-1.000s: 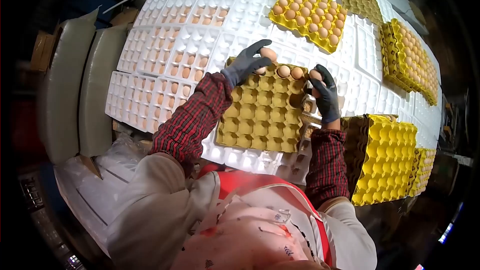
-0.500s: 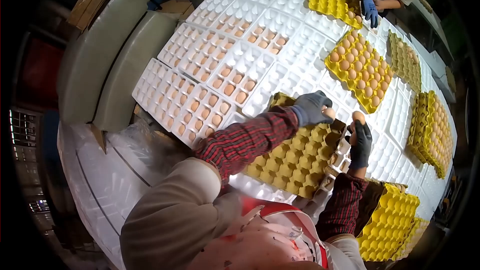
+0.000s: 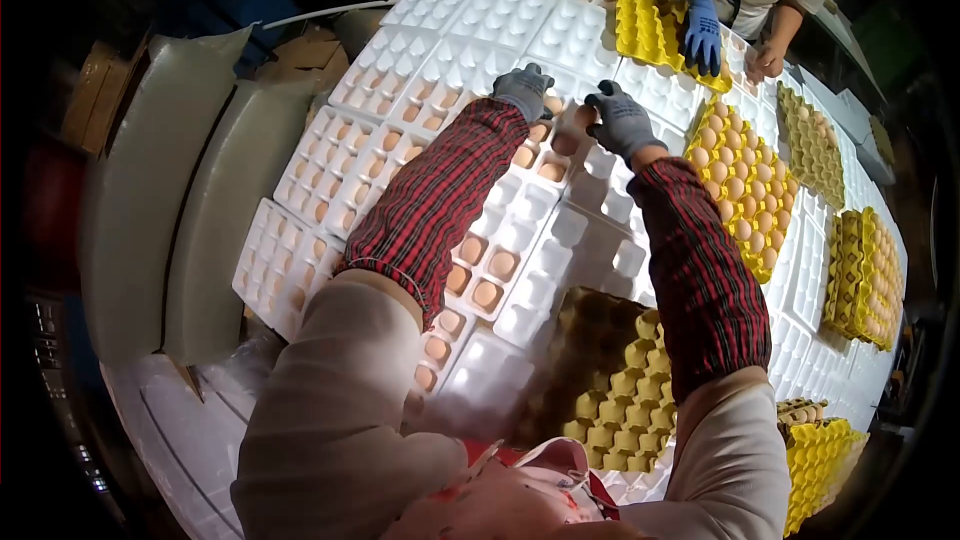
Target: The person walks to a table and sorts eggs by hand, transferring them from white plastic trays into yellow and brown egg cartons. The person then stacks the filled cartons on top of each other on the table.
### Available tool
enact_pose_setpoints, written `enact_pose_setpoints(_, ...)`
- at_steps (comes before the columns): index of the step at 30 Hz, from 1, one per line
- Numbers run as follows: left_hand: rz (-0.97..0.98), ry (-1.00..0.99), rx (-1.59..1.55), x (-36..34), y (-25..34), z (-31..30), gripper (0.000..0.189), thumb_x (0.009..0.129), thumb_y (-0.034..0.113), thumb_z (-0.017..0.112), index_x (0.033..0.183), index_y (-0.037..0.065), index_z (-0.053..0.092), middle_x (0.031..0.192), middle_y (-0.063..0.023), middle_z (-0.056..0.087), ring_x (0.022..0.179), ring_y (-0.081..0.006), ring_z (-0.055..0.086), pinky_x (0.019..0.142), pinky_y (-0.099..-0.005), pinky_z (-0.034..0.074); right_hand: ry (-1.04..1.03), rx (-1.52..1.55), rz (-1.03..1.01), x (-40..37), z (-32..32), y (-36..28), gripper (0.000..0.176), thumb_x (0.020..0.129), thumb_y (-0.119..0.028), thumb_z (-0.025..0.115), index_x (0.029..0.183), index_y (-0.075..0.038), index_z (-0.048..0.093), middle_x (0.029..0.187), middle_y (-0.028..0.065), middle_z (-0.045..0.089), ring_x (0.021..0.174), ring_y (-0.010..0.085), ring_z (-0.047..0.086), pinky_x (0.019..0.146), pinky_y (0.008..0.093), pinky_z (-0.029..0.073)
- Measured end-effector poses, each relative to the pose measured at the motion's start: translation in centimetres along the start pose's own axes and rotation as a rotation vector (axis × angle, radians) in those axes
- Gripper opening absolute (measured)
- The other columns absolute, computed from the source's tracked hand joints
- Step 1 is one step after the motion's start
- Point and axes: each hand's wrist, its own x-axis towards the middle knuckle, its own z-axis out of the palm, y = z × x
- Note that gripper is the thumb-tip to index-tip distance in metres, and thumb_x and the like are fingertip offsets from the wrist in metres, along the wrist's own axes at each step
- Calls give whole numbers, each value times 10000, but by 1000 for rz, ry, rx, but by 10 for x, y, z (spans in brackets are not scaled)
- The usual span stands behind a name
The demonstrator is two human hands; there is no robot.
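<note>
Both gray-gloved hands reached out over the white plastic egg tray (image 3: 600,260). The right hand (image 3: 620,120) was curled around a brown egg (image 3: 583,116), held just above the tray's far cells. The left hand (image 3: 523,90) bent its fingers down beside it, touching a second egg (image 3: 553,104); whether it gripped that one could not be told. An empty yellow pulp tray (image 3: 620,390) lay near the person's body, and a filled yellow tray (image 3: 745,185) sat to the right. Farther off, a co-worker's blue-gloved hand (image 3: 702,28) rested on another yellow tray (image 3: 645,20).
</note>
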Motion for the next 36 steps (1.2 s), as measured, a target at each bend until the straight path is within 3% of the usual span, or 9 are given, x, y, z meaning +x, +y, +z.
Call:
enact_pose_setpoints(5, -1, -189, -101, 14, -35, 0, 528, 911, 439, 630, 1414, 309, 533, 1335, -57, 631, 1234, -250, 600, 1008, -441, 492, -316, -33, 3, 78, 12, 3, 475, 739, -145, 742, 1208, -165, 679, 1206, 146, 632, 1121, 360, 623, 937, 429, 525)
enact_pose_setpoints(11, -30, 837, -695, 40, -45, 14, 394, 931, 337, 664, 1228, 78, 648, 1133, -158, 679, 1067, -349, 634, 922, -436, 506, -204, -192, 278, 88, 66, -27, 684, 950, -545, 483, 1544, -242, 331, 1605, 138, 285, 1495, 425, 193, 1170, 664, 129)
enact_pose_setpoints(14, 179, 939, -441, 72, -43, 27, 444, 936, 362, 654, 1292, 102, 599, 1221, -149, 646, 1164, -344, 587, 988, -449, 468, -84, -107, 323, 49, 67, -47, 731, 871, -525, 595, 1480, -162, 418, 1544, 186, 361, 1428, 444, 307, 1146, 631, 230)
enact_pose_setpoints(18, 16, 427, 11, 76, -28, 82, 562, 915, 449, 630, 1390, 166, 529, 1449, -143, 488, 1341, -383, 428, 1119, -542, 326, 93, 369, 136, -79, -25, -83, 470, 849, -308, 747, 1245, -90, 622, 1276, 167, 601, 1187, 382, 568, 1000, 437, 469)
enact_pose_setpoints(21, 169, 525, -339, 39, 35, 41, 559, 914, 441, 639, 1390, 167, 538, 1466, -150, 476, 1381, -370, 400, 1127, -531, 323, 378, 161, 441, -168, -70, -20, 374, 797, -156, 754, 1161, -100, 685, 1186, 139, 644, 1091, 347, 611, 936, 448, 498)
enact_pose_setpoints(23, 470, 109, -956, 6, 104, 9, 503, 877, 307, 744, 1316, 110, 597, 1292, -148, 598, 1120, -309, 621, 976, -403, 502, 297, -205, 560, -214, -84, 43, 485, 778, -150, 755, 1249, -121, 642, 1143, 122, 660, 1066, 341, 617, 909, 441, 513)
enact_pose_setpoints(30, 646, -6, -142, -22, 242, 4, 484, 821, 320, 723, 1239, 160, 537, 1226, -107, 547, 1055, -284, 619, 895, -452, 513, 197, -17, 507, -229, -87, 101, 321, 746, -182, 806, 981, -87, 608, 917, 129, 674, 853, 326, 671, 750, 417, 531)
enact_pose_setpoints(34, 820, 28, -522, 13, 220, 15, 486, 799, 228, 754, 1230, 103, 567, 1132, -119, 642, 1008, -249, 654, 869, -400, 534, 682, 1462, 757, -240, -105, 121, 278, 806, -184, 759, 997, -44, 613, 884, 57, 630, 814, 128, 630, 718, 287, 532)
enact_pose_setpoints(36, 495, -194, -1243, 9, 215, 8, 512, 814, 250, 760, 1250, 46, 583, 1077, -109, 663, 900, -196, 677, 795, -314, 561, 517, 793, 785, -221, -101, 131, 177, 857, -175, 669, 988, -60, 638, 982, 100, 665, 821, 193, 670, 747, 312, 557)
